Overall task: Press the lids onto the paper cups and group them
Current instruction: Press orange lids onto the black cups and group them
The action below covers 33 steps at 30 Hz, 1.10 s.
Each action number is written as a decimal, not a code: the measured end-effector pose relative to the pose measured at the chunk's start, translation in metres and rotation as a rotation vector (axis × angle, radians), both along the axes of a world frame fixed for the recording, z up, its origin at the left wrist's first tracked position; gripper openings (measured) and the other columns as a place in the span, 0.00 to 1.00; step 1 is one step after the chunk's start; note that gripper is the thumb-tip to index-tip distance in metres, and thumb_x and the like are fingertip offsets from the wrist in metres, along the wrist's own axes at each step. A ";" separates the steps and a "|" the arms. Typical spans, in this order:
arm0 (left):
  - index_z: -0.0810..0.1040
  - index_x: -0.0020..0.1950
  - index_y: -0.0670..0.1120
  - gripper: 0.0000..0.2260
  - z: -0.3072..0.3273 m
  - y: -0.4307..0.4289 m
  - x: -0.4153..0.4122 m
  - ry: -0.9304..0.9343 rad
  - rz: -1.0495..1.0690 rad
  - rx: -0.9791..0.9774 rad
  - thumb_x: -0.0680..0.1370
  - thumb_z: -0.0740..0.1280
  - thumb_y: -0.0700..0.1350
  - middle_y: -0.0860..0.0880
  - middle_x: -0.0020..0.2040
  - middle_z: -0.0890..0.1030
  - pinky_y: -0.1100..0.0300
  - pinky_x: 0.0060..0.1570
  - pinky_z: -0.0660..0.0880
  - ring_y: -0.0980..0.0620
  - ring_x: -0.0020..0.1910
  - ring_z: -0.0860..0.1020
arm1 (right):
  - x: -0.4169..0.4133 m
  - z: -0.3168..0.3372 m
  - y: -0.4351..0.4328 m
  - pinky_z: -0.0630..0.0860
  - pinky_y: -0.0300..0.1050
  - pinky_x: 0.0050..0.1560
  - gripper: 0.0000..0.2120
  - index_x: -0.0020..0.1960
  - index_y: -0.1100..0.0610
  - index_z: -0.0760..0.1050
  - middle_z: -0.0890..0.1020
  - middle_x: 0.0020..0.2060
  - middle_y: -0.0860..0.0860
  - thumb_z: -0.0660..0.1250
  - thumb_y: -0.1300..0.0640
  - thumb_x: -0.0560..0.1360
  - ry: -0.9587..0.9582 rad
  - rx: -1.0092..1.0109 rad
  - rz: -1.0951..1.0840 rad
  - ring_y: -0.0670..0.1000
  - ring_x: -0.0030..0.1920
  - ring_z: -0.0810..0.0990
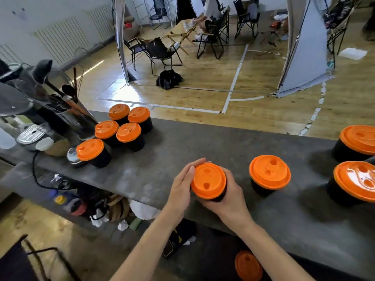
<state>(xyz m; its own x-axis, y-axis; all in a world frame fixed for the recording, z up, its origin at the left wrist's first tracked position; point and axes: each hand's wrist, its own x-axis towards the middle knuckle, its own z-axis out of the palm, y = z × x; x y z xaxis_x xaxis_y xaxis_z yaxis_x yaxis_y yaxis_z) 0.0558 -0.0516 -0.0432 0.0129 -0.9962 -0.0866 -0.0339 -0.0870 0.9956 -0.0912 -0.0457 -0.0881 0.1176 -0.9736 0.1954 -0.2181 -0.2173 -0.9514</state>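
A black paper cup with an orange lid [208,181] is held above the grey counter [154,167], tilted toward me. My right hand [229,197] grips the cup's body from below and the right. My left hand [182,183] lies with straight fingers against the lid's left rim. A group of several lidded cups [123,126] stands at the counter's left. Another lidded cup [268,175] stands just right of my hands, and two more lidded cups [357,142] stand at the far right edge.
A coffee machine and a jar of utensils [60,102] crowd the counter's far left. A loose orange lid [248,265] lies below the counter's near edge. Clutter sits on the lower shelf [91,203]. Beyond the counter are folding chairs and a seated person.
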 end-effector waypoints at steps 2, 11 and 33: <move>0.79 0.67 0.41 0.16 -0.006 -0.002 0.000 0.037 0.052 -0.013 0.87 0.54 0.42 0.45 0.62 0.84 0.58 0.65 0.75 0.50 0.64 0.81 | 0.002 -0.007 -0.003 0.70 0.25 0.58 0.41 0.66 0.35 0.69 0.78 0.60 0.28 0.87 0.55 0.62 0.012 -0.002 0.000 0.33 0.61 0.78; 0.77 0.67 0.37 0.15 -0.011 -0.013 0.009 -0.062 0.004 -0.061 0.87 0.54 0.38 0.40 0.62 0.83 0.58 0.64 0.76 0.46 0.62 0.81 | -0.001 -0.018 -0.011 0.69 0.25 0.61 0.40 0.67 0.34 0.67 0.79 0.60 0.30 0.86 0.49 0.64 0.055 0.003 0.014 0.32 0.64 0.76; 0.82 0.58 0.40 0.18 -0.024 -0.030 -0.005 -0.009 -0.008 -0.064 0.87 0.53 0.44 0.48 0.55 0.87 0.65 0.56 0.76 0.52 0.56 0.83 | 0.003 -0.025 -0.011 0.66 0.23 0.63 0.48 0.72 0.46 0.63 0.74 0.65 0.38 0.88 0.51 0.61 0.056 0.067 -0.003 0.34 0.65 0.72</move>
